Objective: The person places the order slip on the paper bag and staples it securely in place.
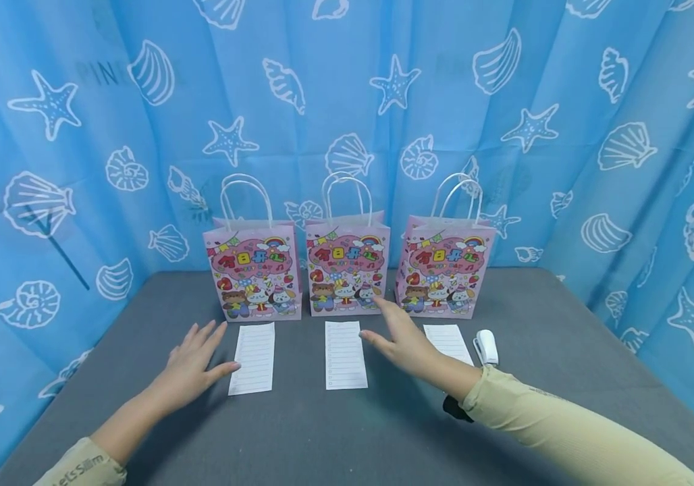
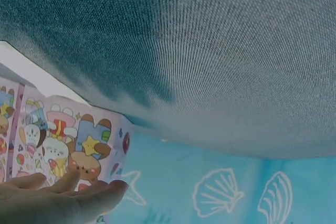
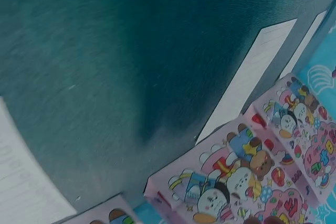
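Note:
Three pink paper gift bags stand in a row: a left bag, a middle bag and a right bag, each with white handles and cartoon animals. A lined white paper slip lies before each: left slip, middle slip, right slip. My left hand, fingers spread and holding nothing, is over the table beside the left slip. My right hand is also empty, thumb and fingers apart, between the middle and right slips. Its forearm hides part of the right slip.
A small white object with a thin looped lever lies right of the right slip. The grey tabletop runs back to a blue curtain with white shells and starfish, which hangs close behind the bags and along both sides.

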The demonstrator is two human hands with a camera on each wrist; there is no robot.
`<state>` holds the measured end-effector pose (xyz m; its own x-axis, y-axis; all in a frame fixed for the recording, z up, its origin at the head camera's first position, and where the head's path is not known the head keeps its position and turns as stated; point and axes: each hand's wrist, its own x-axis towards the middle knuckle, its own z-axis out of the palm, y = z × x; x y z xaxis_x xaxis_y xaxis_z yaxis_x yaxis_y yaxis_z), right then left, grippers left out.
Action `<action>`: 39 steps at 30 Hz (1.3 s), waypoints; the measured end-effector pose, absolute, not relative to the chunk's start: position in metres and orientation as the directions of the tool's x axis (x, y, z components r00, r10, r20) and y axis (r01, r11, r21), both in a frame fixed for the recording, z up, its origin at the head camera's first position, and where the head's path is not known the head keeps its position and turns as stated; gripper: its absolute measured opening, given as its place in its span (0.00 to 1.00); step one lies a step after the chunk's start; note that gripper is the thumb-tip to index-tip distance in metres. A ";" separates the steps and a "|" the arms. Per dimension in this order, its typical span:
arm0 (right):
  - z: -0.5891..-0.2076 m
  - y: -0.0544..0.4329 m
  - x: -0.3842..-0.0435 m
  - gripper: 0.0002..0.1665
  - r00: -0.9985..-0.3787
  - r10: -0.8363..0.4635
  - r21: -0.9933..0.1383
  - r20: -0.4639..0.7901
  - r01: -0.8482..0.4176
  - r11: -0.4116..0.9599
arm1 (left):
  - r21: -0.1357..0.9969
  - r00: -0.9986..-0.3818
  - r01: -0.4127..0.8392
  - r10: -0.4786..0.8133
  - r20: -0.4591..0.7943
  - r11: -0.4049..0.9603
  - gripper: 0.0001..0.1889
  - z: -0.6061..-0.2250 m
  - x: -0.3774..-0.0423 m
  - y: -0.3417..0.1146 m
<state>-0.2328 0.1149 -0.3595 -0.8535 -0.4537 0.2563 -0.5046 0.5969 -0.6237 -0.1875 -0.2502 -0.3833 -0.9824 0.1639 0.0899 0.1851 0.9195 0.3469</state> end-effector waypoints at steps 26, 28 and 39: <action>-0.381 0.061 -0.234 0.45 -0.857 -0.515 -0.881 0.025 -0.262 0.393 | 0.402 -0.988 0.145 0.157 0.003 0.904 0.44 -0.393 -0.196 -0.248; -0.381 0.056 -0.235 0.45 -0.848 -0.530 -0.882 0.017 -0.262 0.391 | 0.409 -0.987 0.144 0.158 0.000 0.901 0.45 -0.393 -0.197 -0.247; -0.380 0.030 -0.238 0.47 -0.811 -0.585 -0.879 0.000 -0.279 0.388 | 0.420 -0.989 0.112 0.141 -0.040 0.901 0.48 -0.394 -0.203 -0.249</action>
